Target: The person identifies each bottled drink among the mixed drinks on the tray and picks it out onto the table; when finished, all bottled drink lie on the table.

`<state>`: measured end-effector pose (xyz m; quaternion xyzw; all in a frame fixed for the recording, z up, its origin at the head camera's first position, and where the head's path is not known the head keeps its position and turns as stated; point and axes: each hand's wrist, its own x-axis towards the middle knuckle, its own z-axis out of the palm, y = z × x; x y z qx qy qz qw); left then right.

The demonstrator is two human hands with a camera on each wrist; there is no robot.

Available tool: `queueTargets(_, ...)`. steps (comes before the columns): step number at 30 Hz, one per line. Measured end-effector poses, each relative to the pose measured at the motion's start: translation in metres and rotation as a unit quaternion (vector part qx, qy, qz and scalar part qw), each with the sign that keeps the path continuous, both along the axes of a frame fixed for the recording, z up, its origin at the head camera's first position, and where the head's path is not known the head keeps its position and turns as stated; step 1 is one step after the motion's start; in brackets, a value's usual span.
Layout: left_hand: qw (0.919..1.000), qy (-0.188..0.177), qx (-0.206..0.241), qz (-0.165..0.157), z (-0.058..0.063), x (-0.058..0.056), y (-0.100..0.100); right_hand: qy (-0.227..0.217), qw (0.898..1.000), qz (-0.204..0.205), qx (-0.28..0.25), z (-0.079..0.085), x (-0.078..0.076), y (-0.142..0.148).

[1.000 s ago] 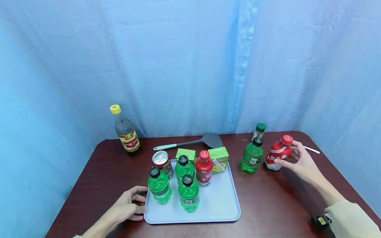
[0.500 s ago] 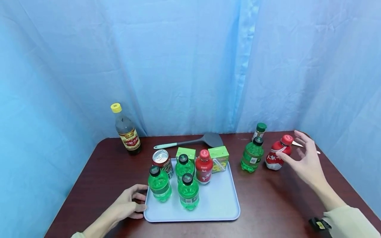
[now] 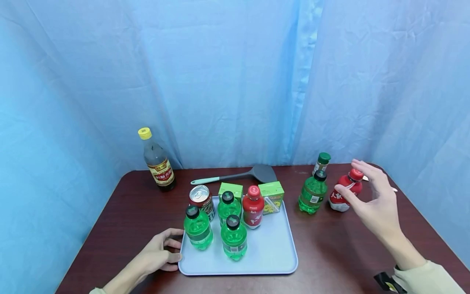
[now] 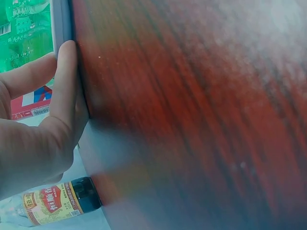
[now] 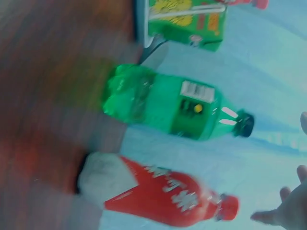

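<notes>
My left hand (image 3: 158, 254) touches the left rim of the light blue tray (image 3: 269, 255) with its fingertips; the left wrist view shows its extended fingers (image 4: 65, 91) at the tray's side. On the tray stand several green soda bottles (image 3: 234, 239), a red bottle (image 3: 253, 210), a dark red can (image 3: 201, 200) and green drink cartons (image 3: 271, 196). My right hand (image 3: 378, 202), fingers spread and holding nothing, is in front of and right of a second red bottle (image 3: 339, 198), partly covering it. In the right wrist view this red bottle (image 5: 158, 191) stands apart from the fingertips.
Another green soda bottle (image 3: 312, 194) stands left of the red one, with a green-capped jar (image 3: 321, 162) behind. At the back are a grey spatula (image 3: 262, 173) and a yellow-capped sauce bottle (image 3: 159, 167). A white utensil (image 3: 394, 189) lies right. Blue curtains (image 3: 227, 81) enclose the table.
My right hand has let go of the red bottle on the right and drawn back towards me, fingers spreading. The bottle's label has turned. My left hand has stayed at the tray.
</notes>
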<state>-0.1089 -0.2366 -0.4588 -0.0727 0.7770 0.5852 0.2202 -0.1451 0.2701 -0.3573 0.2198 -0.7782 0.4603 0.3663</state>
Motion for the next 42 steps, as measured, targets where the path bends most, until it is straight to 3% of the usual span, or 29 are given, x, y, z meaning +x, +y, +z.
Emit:
queueTargets(3, 1.0, 0.001, 0.003, -0.002, -0.001, -0.001, 0.0, 0.02, 0.999, 0.036, -0.015, 0.004, 0.003, -0.009)
queueTargets(6, 1.0, 0.003, 0.002, -0.002, -0.002, -0.001, 0.0, 0.023, 0.994, 0.101, -0.046, 0.005, 0.004, -0.017)
queueTargets(12, 1.0, 0.005, 0.0, -0.001, -0.001, -0.001, 0.0, -0.077, 0.975, 0.194, -0.072, -0.015, 0.012, -0.035)
queueTargets(15, 1.0, 0.008, 0.001, -0.003, 0.0, 0.001, -0.001, -0.13, 0.97, 0.203, -0.036, -0.027, 0.015, -0.046)
queueTargets(20, 0.9999, 0.01, 0.006, -0.006, 0.002, 0.002, -0.002, -0.206, 0.95, 0.233, -0.013, -0.035, 0.019, -0.065)
queueTargets(25, 0.9999, 0.009, 0.006, -0.004, 0.001, 0.001, -0.002, -0.242, 0.936, 0.255, 0.004, -0.039, 0.021, -0.084)
queueTargets(32, 0.9999, 0.008, 0.007, -0.006, 0.0, 0.001, -0.002, -0.265, 0.914, 0.305, 0.001, -0.048, 0.022, -0.104)
queueTargets(42, 0.9999, 0.006, 0.011, -0.008, -0.001, 0.001, -0.001, -0.27, 0.908, 0.319, 0.004, -0.054, 0.019, -0.12)
